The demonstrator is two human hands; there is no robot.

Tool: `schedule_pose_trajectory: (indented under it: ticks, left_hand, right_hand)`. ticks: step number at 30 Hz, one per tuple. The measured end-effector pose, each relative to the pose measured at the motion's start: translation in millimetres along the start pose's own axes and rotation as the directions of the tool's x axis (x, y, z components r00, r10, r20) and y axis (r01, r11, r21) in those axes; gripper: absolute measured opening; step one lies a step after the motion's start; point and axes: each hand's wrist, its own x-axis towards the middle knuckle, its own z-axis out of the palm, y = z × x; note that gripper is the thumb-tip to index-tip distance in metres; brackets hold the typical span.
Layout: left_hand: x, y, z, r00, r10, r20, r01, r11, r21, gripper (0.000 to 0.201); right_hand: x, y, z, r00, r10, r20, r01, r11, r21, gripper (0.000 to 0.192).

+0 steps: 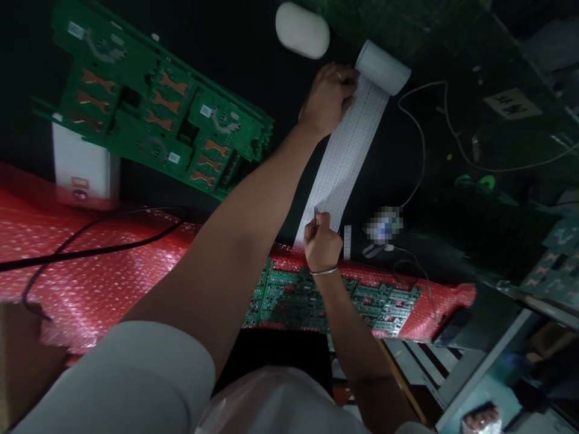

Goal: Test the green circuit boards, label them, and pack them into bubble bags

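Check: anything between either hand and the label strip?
Nothing visible. The left hand rests directly on the label strip just below the roll. The right hand is at the strip's lower end, pinching a small tool against it. Nothing lies on the strip between the hands.

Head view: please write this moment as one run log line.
left hand: pressing label roll near its coil | right hand: pinching tweezers at strip end | circuit board: on red bubble wrap
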Motion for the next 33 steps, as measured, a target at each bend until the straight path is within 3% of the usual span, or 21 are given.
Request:
schedule_pose_trajectory:
  ticks: [8,17,25,33]
  left_hand:
    - [1,1,0.3,1.000,0.009,0.009,-0.009,1.000,0.026,0.026]
    - [7,3,-2.3,0.996,-0.017,0.088,0.007,0.992,0.123,0.030]
    - [5,8,-8.3,0.992,-0.032,0.124,0.008,0.981,0.192,0.034]
    - [3,7,-10.2,0.994,-0.003,0.105,-0.013,0.989,0.150,0.035]
  right_hand:
    - [-9,0,1,1.000,0.002,0.031,-0.001,1.000,-0.012,0.029]
    - [-20,1,5,0.999,0.001,0.042,0.001,0.999,-0.041,0.027]
    - [-29,5,12,1.000,-0.021,-0.013,0.021,0.998,-0.052,0.028]
    - [-38,5,14,0.998,-0.050,-0.028,0.048,0.996,-0.075,0.026]
